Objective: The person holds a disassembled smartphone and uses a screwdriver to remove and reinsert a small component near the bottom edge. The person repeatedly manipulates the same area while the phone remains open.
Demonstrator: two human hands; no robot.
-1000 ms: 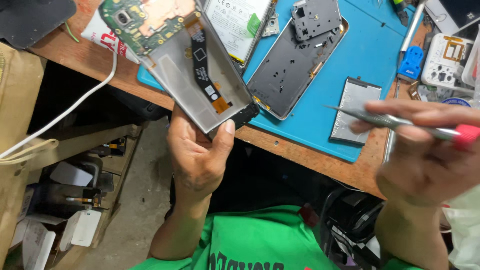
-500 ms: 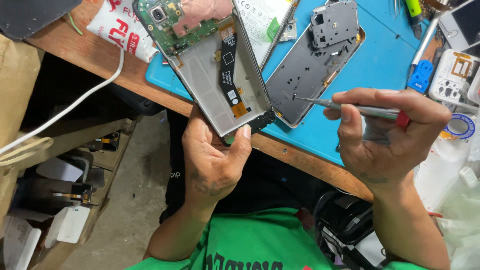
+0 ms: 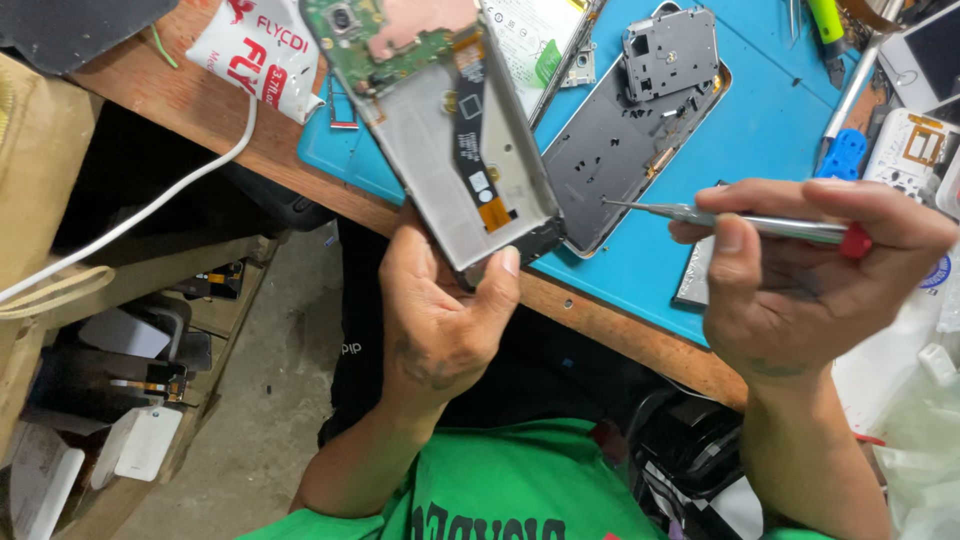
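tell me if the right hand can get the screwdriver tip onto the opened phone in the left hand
Probably yes. The right hand holds the screwdriver with its tip pointing at the opened phone, which the left hand holds by its lower end. Only open air above the blue mat lies between them.

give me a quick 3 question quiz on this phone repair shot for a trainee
1. Which hand holds the opened phone frame?
2. True or false: the tip of the screwdriver is touching the opened phone frame.
3. What does the dark back cover lie on: A) bare wood, B) the blue mat, C) the floor?

Key
1. The left hand, gripping its lower end.
2. False. The right hand holds the screwdriver with its tip over the dark back cover, apart from the frame.
3. B, the blue mat.
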